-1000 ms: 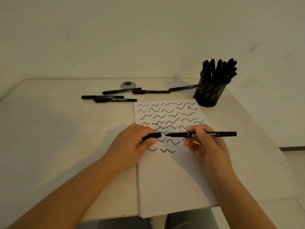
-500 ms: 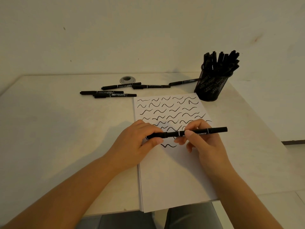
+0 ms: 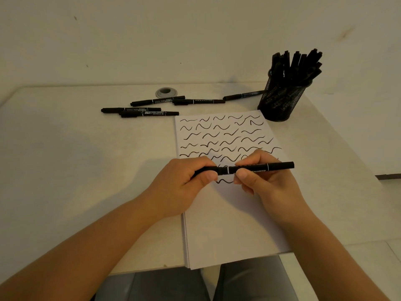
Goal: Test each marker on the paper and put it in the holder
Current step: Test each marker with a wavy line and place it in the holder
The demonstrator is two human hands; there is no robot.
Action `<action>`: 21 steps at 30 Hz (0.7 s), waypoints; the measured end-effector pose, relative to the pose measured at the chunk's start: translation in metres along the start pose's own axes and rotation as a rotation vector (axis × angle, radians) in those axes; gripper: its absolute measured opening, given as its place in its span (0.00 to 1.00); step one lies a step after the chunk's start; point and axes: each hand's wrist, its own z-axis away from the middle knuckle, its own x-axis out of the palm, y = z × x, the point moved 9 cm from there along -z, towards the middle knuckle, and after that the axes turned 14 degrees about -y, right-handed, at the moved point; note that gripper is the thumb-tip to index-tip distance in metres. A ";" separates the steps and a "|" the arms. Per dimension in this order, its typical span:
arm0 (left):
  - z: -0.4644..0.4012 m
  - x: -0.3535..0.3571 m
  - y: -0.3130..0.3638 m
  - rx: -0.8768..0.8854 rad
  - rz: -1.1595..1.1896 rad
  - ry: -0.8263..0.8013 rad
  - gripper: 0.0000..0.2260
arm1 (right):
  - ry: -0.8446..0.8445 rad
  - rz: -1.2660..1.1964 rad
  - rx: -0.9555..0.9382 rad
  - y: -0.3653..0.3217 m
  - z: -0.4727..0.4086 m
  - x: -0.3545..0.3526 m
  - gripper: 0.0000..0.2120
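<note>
head view: left hand (image 3: 186, 181) pinches the cap end, right hand (image 3: 263, 179) grips the barrel of one marker (image 3: 245, 168) held level over the paper (image 3: 227, 224). judgement: recapping; push straight along the axis till it seats, then carry to the mesh holder (image 3: 280, 103) at 1 o'clock, already crowded, so aim for a gap. five loose markers (image 3: 152, 102) lie at 11 o'clock on the pale table (image 3: 76, 159), near a grommet (image 3: 166, 92). bare wall behind.
</note>
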 end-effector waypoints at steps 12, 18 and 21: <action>-0.001 0.003 -0.005 -0.019 0.018 -0.050 0.07 | -0.001 0.004 -0.006 -0.002 0.000 0.002 0.06; 0.001 -0.002 0.000 0.024 0.005 0.000 0.10 | 0.045 0.012 0.018 0.000 0.000 -0.004 0.05; 0.005 -0.016 -0.002 0.006 0.001 0.089 0.07 | 0.219 -0.114 -0.002 0.005 0.003 -0.027 0.03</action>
